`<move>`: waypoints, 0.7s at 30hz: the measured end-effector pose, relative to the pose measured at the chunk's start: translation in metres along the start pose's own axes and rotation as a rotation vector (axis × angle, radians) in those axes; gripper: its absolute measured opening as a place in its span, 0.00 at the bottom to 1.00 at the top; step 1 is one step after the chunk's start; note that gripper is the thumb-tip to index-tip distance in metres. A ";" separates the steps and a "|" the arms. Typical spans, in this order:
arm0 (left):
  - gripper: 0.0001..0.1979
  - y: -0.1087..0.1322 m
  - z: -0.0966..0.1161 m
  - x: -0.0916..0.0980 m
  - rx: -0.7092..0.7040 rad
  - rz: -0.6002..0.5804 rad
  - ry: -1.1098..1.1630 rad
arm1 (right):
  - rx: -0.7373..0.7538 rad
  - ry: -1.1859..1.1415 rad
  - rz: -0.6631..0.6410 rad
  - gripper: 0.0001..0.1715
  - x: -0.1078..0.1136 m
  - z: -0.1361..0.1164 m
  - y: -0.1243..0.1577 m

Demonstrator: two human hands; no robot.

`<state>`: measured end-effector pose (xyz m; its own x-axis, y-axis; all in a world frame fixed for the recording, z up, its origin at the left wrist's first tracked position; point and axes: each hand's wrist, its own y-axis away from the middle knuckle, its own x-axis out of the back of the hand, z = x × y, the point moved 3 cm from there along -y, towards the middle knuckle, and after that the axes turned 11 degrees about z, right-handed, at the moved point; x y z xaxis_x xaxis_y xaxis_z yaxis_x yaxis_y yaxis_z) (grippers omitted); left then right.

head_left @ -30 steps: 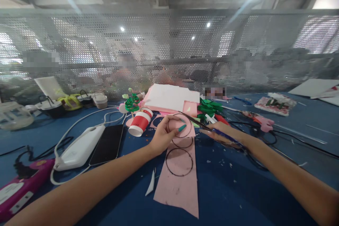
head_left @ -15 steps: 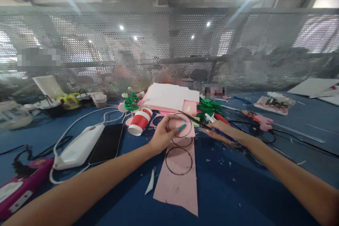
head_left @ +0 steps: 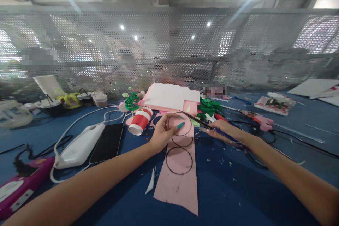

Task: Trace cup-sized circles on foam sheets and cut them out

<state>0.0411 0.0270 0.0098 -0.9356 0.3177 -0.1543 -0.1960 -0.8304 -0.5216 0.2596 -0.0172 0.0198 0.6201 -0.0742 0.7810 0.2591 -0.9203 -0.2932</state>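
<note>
My left hand (head_left: 161, 134), with green-painted nails, pinches a piece of pink paper (head_left: 187, 122) marked with a black circle outline. Its thumb lies on the front of the paper. My right hand (head_left: 221, 131) is closed around scissors (head_left: 197, 120) with slim dark blades and blue handles. The blades point left, and their tips meet the upper edge of the held paper; whether they are parted I cannot tell. Below, a long pink strip (head_left: 176, 187) with more drawn circles lies on the table, partly covered by the held piece.
Left of my hands are a red-and-white paper cup (head_left: 140, 122), a black phone (head_left: 107, 143), a white power bank (head_left: 79, 146) and a purple power strip (head_left: 25, 187). White sheets (head_left: 169, 95) are stacked behind. Green leaf shapes (head_left: 209, 107) and cables lie right. A perforated metal screen (head_left: 169, 46) stands behind.
The held piece of pink paper has shifted slightly up and left with my left hand. The scissors have moved a little to the right. Everything else stays put.
</note>
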 end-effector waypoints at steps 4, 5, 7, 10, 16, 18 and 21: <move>0.16 -0.001 -0.002 0.001 0.005 0.006 0.002 | -0.003 0.000 0.000 0.27 -0.001 0.002 0.000; 0.16 -0.001 -0.001 0.000 0.003 0.009 0.000 | -0.003 -0.001 0.003 0.27 -0.001 0.002 0.000; 0.16 -0.001 -0.001 0.000 -0.007 0.016 -0.005 | -0.004 -0.004 0.012 0.27 -0.001 0.002 0.000; 0.16 0.000 -0.001 0.000 -0.007 0.016 -0.014 | -0.009 -0.006 0.009 0.27 -0.001 0.000 0.001; 0.16 0.000 -0.001 0.002 0.019 0.016 -0.015 | -0.039 -0.028 0.034 0.28 0.000 -0.002 0.001; 0.16 -0.001 -0.001 0.002 0.022 0.026 -0.025 | -0.034 -0.032 0.038 0.29 -0.001 -0.001 0.001; 0.16 -0.001 -0.001 0.002 0.014 0.050 -0.049 | -0.033 -0.028 0.041 0.30 -0.003 0.003 0.000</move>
<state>0.0398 0.0295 0.0089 -0.9575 0.2532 -0.1381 -0.1527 -0.8511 -0.5023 0.2601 -0.0159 0.0158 0.6504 -0.1022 0.7527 0.2083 -0.9289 -0.3061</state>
